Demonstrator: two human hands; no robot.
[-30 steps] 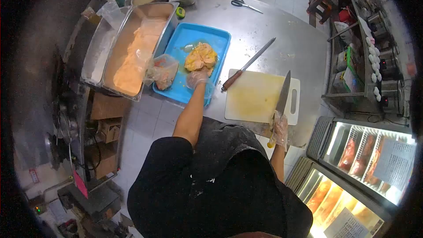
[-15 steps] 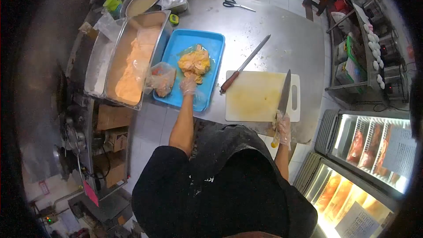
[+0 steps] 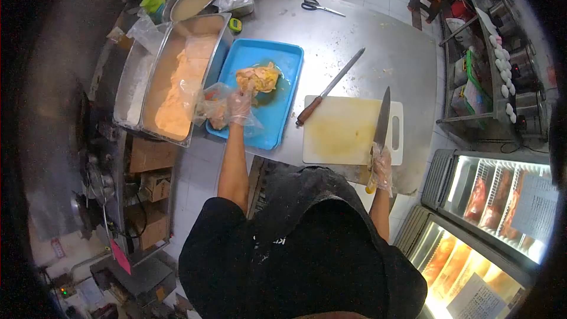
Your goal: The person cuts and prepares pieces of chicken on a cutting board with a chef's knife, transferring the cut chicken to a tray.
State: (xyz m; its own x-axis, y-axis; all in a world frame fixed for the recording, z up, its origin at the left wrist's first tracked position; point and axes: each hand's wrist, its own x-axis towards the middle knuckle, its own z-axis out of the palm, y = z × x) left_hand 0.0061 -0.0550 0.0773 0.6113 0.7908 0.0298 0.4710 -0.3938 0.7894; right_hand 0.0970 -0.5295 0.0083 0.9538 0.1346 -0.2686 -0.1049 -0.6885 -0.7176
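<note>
We have the meat (image 3: 260,77) at the middle of the tray (image 3: 282,112) on our workbench (image 3: 407,53). Left of the tray stands the powder pan (image 3: 220,47); to its right lie the sharpening steel (image 3: 334,82) and, farther right, the cutting board (image 3: 338,131); beyond it, rightward, the scissors (image 3: 310,5).

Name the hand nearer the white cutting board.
Right. The right hand, holding a knife, is at the near edge of the cutting board; the left hand is left of it, over the blue tray.
</note>
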